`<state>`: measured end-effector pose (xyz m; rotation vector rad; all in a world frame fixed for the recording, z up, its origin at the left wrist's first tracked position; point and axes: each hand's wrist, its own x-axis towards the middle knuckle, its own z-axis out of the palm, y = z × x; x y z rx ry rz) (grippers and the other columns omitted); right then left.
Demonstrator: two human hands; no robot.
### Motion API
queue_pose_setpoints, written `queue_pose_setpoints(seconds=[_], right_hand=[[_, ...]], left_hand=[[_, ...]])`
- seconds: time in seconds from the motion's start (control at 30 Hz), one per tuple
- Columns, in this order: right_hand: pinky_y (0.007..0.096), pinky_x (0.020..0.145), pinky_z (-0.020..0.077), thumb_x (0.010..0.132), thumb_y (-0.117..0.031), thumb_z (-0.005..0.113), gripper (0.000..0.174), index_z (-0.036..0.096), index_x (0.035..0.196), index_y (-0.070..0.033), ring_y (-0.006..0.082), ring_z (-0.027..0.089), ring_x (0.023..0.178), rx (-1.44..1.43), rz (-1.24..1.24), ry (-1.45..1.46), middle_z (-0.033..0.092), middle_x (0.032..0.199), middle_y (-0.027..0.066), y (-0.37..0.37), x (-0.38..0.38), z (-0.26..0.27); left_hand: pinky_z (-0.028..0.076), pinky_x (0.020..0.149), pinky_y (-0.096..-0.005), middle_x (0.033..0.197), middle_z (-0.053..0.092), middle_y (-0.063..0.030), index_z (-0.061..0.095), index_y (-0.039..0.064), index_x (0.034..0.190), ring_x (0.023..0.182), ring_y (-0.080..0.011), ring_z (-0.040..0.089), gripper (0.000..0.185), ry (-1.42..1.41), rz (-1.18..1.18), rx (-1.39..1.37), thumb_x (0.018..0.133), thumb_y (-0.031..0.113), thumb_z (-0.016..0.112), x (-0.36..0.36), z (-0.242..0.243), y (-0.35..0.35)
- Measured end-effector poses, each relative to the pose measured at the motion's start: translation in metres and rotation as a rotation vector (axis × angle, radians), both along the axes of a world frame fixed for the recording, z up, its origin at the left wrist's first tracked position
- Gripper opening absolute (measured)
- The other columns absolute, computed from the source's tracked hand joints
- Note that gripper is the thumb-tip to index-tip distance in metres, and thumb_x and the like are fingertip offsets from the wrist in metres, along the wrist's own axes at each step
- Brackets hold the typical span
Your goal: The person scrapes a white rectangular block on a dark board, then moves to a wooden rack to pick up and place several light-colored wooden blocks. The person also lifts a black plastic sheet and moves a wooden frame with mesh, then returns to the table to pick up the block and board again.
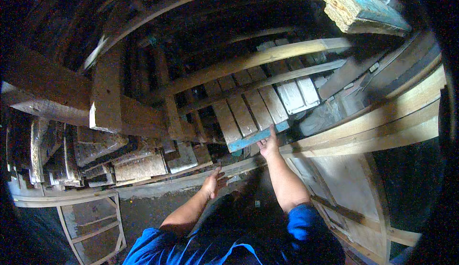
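My right hand (pixel 269 146) grips the near edge of a slatted wooden panel (pixel 250 112), like part of a pallet. Its thumb lies over a blue-painted wooden strip (pixel 256 136) along that edge, and the fingers curl below it. The panel reaches away from me, tilted in the view, with dark gaps between its boards. My left hand (pixel 214 183) is held out to the left of the panel, apart from it, fingers spread and nothing in them. Two pale boards (pixel 297 94) lie just right of the panel's brown ones.
Wooden beams (pixel 258 59) cross above the panel. A thick post end (pixel 105 96) juts out at left, above stacked wooden pieces (pixel 140 166). Pale rails (pixel 376 125) curve along the right. Framed wooden gates (pixel 95 225) stand low at left and right. A blue-sided timber end (pixel 369 10) hangs upper right.
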<state>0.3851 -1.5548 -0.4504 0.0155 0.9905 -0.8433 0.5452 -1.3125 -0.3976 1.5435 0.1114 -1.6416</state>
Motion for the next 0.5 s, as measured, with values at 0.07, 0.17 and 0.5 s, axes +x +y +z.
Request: queue_pose_setpoints(seconds=[0.07, 0.17, 0.5], right_hand=[[0.0462, 0.109, 0.0328, 0.082, -0.058, 0.067, 0.089, 0.03, 0.147, -0.01, 0.031, 0.039, 0.132, -0.017, -0.015, -0.013, 0.038, 0.146, 0.0128, 0.0, 0.002, 0.001], [0.0454, 0.109, 0.0326, 0.082, -0.053, 0.07, 0.085, 0.032, 0.145, -0.01, 0.0301, 0.04, 0.131, -0.002, -0.039, 0.0, 0.039, 0.144, 0.012, 0.002, 0.002, -0.001], [0.0427, 0.1, 0.0386, 0.075, -0.008, 0.071, 0.031, 0.058, 0.103, -0.005, 0.0271, 0.054, 0.113, -0.007, 0.078, -0.379, 0.062, 0.11, 0.0092, 0.006, -0.009, -0.059]], left_hand=[[0.027, 0.114, -0.0486, 0.156, 0.025, -0.0176, 0.02, 0.005, 0.151, 0.139, -0.0359, 0.034, 0.078, -0.005, 0.019, 0.006, 0.096, 0.055, 0.045, 0.001, 0.0, 0.004], [0.025, 0.114, -0.0485, 0.155, 0.026, -0.0178, 0.02, 0.003, 0.151, 0.139, -0.0358, 0.034, 0.079, 0.005, 0.011, 0.02, 0.096, 0.054, 0.045, 0.005, 0.0, 0.009], [0.033, 0.109, -0.0493, 0.154, 0.03, -0.013, 0.026, 0.017, 0.151, 0.136, -0.0368, 0.037, 0.065, 0.077, 0.043, -0.026, 0.098, 0.051, 0.042, 0.017, -0.04, 0.007]])
